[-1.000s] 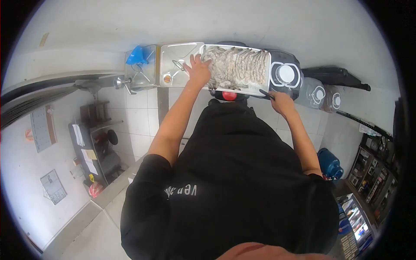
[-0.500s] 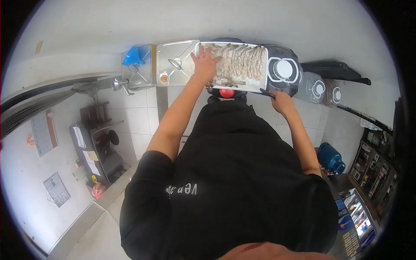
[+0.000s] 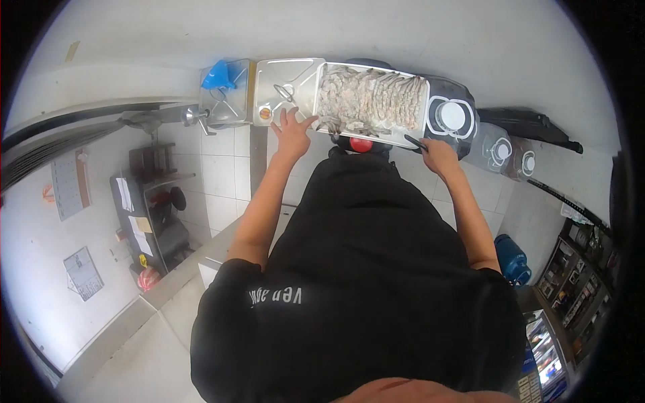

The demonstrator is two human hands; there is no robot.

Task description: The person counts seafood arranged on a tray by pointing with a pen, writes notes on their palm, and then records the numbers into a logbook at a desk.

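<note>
A white tray [image 3: 426,107] holds rows of grey, shrimp-like pieces [image 3: 369,99], with a pale patch near its front right. My left hand [image 3: 293,134] is spread, fingers apart and holding nothing, at the tray's front left corner and the front edge of a metal tin [image 3: 302,72]. At the tray's front right corner my right hand [image 3: 440,158] is closed around a dark, thin handle-like object [image 3: 415,142], possibly a knife. Its far end reaches the tray's rim.
Left of the tin stands another tin with a blue funnel [image 3: 218,75]. Jugs with white caps [image 3: 452,116] line the right side. Below the tray is a red round object [image 3: 361,144]. A blue gas cylinder [image 3: 512,259] stands at the right.
My left hand has moved off the shrimp-like pieces, toward me and to the left. My right hand keeps its hold on the dark object. The view has shifted slightly.
</note>
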